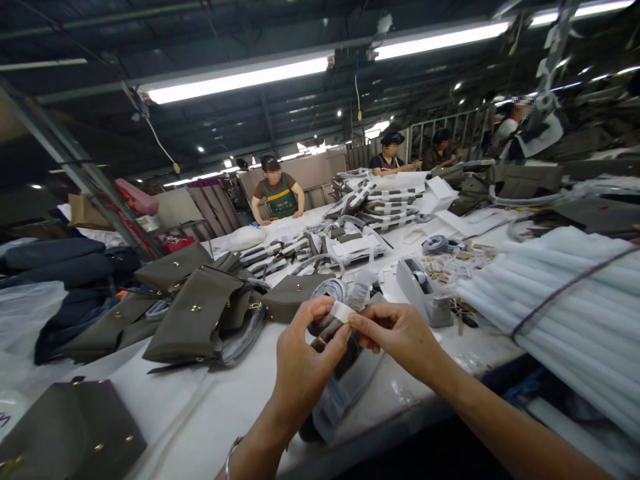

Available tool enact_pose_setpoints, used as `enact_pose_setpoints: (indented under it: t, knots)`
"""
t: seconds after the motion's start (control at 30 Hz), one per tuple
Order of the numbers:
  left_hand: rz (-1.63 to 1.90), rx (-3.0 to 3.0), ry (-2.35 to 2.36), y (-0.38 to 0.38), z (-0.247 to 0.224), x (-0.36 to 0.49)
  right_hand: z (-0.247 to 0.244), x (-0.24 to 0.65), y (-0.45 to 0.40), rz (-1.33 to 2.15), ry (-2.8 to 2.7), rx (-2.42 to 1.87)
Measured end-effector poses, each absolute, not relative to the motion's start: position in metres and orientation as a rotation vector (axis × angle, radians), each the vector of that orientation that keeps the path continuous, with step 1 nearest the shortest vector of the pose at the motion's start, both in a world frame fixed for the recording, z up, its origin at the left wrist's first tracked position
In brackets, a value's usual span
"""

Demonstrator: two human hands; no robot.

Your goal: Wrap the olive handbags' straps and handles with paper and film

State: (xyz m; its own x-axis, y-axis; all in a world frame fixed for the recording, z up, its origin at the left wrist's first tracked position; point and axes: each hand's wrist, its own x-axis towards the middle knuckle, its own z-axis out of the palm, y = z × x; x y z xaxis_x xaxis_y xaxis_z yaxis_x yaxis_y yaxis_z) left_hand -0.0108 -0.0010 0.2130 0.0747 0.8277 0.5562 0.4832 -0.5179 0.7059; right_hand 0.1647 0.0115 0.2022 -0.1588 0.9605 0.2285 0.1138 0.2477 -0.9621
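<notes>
Near the table's front edge, my left hand (305,360) closes its fingers round a dark strap (327,330) that has a white wrap (343,312) on it. Thumb and fingers of my right hand (395,333) pinch the right end of that white wrap. The two hands almost touch. Below them, a length of strap in clear plastic (333,400) hangs over the table edge. Just behind the hands lies a coil of plastic-covered strap (330,289).
Olive bags (187,313) lie at the left. A grey tape dispenser (425,293) stands right of my hands, beside a stack of white foam tubes (560,300). Bundled straps (380,200) cover the table's middle. A person in a green apron (280,199) leans on the far side.
</notes>
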Motion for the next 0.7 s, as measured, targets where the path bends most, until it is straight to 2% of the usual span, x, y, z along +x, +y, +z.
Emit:
enact_pose_setpoints:
  t: [0.27,0.7]
  knots:
    - [1.414,2.045,1.338,-0.004,0.209,-0.009,0.200,0.178,0.011,0.918,-1.758,-0.973]
    - [1.330,2.010,1.341,-0.007,0.214,-0.009,0.178,0.156,0.023,1.154,-1.436,-0.822]
